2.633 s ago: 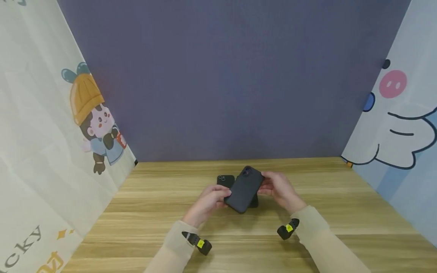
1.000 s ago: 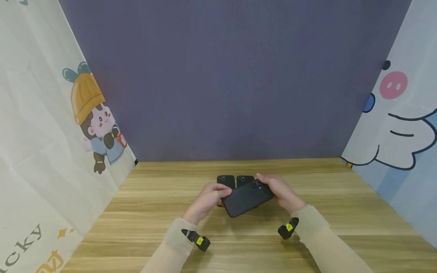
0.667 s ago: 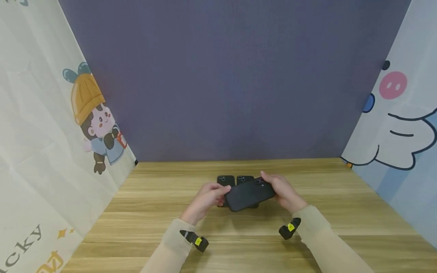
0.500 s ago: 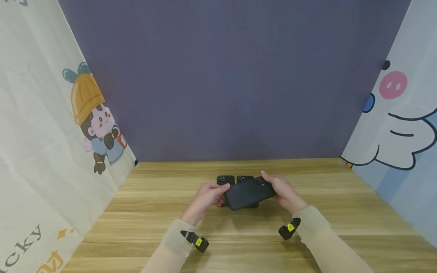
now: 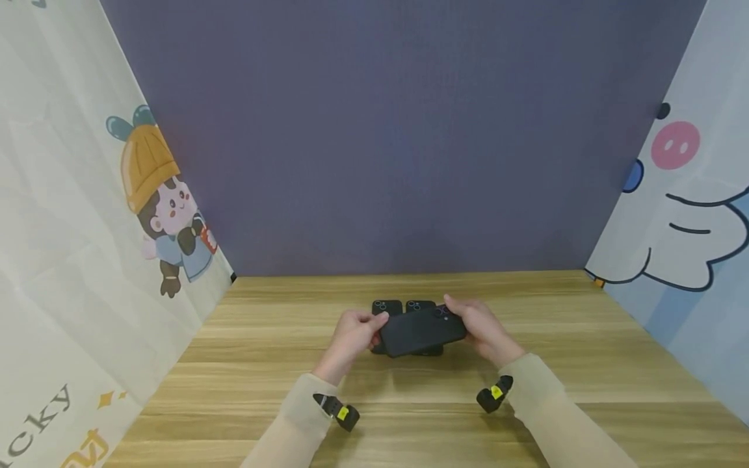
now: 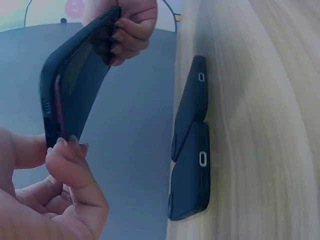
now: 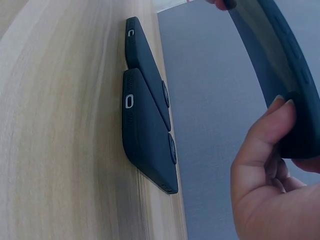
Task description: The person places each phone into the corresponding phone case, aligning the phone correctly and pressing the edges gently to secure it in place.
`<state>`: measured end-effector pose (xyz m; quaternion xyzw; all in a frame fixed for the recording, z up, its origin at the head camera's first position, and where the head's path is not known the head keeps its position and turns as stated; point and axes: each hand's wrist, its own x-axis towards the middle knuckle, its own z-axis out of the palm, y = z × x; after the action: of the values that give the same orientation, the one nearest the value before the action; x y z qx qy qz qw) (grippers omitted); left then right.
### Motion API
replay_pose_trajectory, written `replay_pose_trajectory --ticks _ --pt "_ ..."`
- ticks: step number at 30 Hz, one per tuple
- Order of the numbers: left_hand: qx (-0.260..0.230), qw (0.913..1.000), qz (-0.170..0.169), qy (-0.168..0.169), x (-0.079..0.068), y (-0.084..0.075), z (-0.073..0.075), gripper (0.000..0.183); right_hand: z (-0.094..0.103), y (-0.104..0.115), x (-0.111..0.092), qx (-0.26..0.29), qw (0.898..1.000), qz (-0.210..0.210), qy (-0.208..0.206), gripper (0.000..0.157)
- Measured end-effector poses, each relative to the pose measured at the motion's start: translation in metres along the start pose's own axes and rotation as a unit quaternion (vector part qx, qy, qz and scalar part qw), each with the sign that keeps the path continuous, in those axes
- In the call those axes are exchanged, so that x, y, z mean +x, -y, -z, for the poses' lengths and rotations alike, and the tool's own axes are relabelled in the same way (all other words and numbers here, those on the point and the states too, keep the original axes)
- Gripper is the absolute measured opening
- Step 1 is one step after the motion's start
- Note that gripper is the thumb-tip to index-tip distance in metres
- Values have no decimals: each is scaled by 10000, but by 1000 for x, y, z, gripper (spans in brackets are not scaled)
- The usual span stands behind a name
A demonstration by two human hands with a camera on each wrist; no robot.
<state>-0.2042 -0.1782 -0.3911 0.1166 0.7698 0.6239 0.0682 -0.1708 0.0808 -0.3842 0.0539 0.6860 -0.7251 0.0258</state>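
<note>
Both hands hold a phone in a black case (image 5: 422, 331) up above the table, its back and camera lenses facing the head camera. My left hand (image 5: 354, 335) pinches one bottom corner between thumb and fingertips. In the left wrist view, a pinkish strip (image 6: 59, 105) of the phone's side shows along the inside of the case's edge there. My right hand (image 5: 482, 328) grips the camera end, thumb on the back and fingers curled on the screen side. Behind the held phone lie two more black-cased phones, a left one (image 5: 387, 307) and a right one (image 5: 420, 305), partly covered by it.
Wood-grain table (image 5: 526, 416) runs under everything. A dark grey-blue panel (image 5: 404, 143) stands upright at its back edge. Printed cartoon curtains flank it, one on the left (image 5: 64, 214) and one on the right (image 5: 696, 227).
The held phone has turned from a steep slant to nearly sideways, uncovering the right phone's camera end. Lately it has shifted slightly left and leveled a little, the left hand still at its corner.
</note>
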Motion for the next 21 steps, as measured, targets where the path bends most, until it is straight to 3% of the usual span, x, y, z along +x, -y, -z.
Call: replay_pose_trajectory --ticks 7,21 --pt "467 9986 -147 -197 -2 -3 -1 33 -1 -2 0 43 10000 61 58 41" --pt "933 9949 -350 -155 -2 -4 1 34 -4 -2 -1 -107 9999 92 39 51"
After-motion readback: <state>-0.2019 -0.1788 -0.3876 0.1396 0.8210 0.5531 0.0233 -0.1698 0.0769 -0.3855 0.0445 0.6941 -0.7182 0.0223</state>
